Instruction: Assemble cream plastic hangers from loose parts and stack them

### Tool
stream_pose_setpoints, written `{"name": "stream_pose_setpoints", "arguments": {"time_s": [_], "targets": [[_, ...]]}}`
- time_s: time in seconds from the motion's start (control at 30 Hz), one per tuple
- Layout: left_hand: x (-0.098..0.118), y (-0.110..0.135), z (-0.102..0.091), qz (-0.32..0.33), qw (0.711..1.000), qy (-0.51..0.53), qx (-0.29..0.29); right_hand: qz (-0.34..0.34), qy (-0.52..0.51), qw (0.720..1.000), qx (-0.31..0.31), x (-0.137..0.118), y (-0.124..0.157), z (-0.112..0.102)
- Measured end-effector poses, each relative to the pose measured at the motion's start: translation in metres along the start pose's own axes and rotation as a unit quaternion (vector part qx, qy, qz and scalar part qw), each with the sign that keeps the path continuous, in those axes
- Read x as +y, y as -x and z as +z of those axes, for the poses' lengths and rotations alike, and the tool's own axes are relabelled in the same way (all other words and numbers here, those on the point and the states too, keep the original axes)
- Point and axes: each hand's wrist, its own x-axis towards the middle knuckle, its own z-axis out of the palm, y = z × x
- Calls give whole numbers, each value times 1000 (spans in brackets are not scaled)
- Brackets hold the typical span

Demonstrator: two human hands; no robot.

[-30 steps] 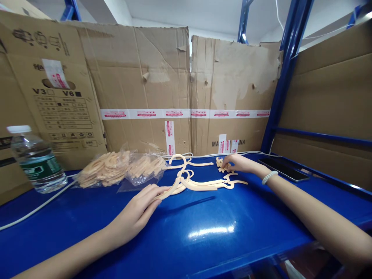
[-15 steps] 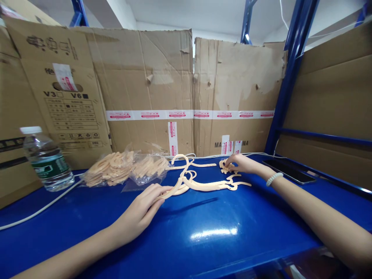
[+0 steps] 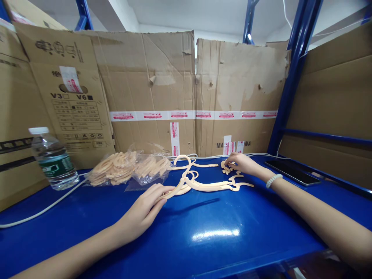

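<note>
The whole scene is drifting slightly rightward in the view compared with a moment ago, so the water bottle (image 3: 54, 161) is now showing further in from the left edge. Both hands are keeping their places on the blue shelf (image 3: 203, 236).

At the far left the bottle is standing upright against the cardboard boxes (image 3: 145, 77), and a white cable (image 3: 43, 209) is running past its base across the shelf. Next to the right, two clear plastic bags (image 3: 128, 168) of beige parts are lying side by side near the foot of the boxes.

The left hand (image 3: 142, 211) is resting low on the shelf and pinching the near tip of the hangers (image 3: 203, 186), with the thumb lying on top and the fingers stretching along underneath. These beige hangers are lying flat in a loose overlapping bunch in the middle of the shelf, their hooks curling up towards the boxes.

Just beyond the right end of the bunch, the right hand (image 3: 242, 162) is reaching forward with its fingertips curling down onto the small pieces (image 3: 225, 167), a little beige heap close to the boxes. Whether those fingers are actually gripping a piece or only touching the heap is not showing clearly. A pale bead bracelet (image 3: 273, 180) is circling that wrist.

Further right, a dark phone (image 3: 292, 172) is lying flat beside the blue upright post (image 3: 293, 77).
</note>
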Motion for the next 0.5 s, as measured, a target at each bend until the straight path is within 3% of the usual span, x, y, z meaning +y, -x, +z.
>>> {"name": "stream_pose_setpoints", "arguments": {"time_s": [0.13, 0.27, 0.37, 0.43, 0.5], "targets": [[2, 0, -1, -5, 1000, -2, 6, 44, -37, 992, 109, -1, 1, -4], [5, -1, -2, -9, 1000, 1, 5, 95, -116, 967, 208, -17, 2, -14], [5, -1, -2, -14, 1000, 11, -1, 123, -289, 912, 262, -40, 3, -23], [5, -1, -1, -18, 1000, 22, -2, 140, -405, 865, 260, -56, 3, -27], [5, -1, -1, -21, 999, 29, -1, 154, -464, 838, 242, -66, 4, -27]]}}
